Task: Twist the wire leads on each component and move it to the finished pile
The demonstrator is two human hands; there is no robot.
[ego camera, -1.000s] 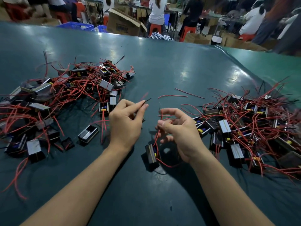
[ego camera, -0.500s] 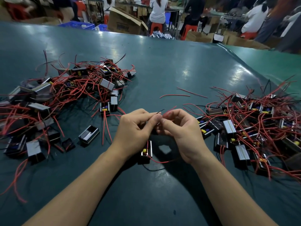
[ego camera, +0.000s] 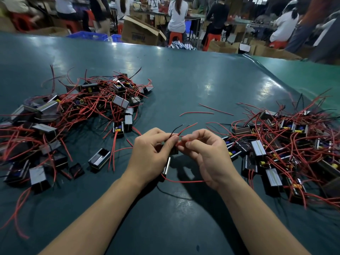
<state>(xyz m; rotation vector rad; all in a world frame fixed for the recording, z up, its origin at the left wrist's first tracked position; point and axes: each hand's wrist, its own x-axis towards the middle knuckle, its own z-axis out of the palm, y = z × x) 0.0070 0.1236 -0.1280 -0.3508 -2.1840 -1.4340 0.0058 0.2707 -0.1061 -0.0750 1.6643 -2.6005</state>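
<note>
Head view: both hands [ego camera: 181, 153] pinch one component's wire leads [ego camera: 181, 128] together

Both hands [ego camera: 181, 153] pinching a component's [ego camera: 167, 167] red and black leads [ego camera: 181, 128] between 2 piles

left hand [ego camera: 150, 155]: bare, short trimmed nails | right hand [ego camera: 207, 155]: bare, short nails | both forearms: bare up to frame edge
</note>
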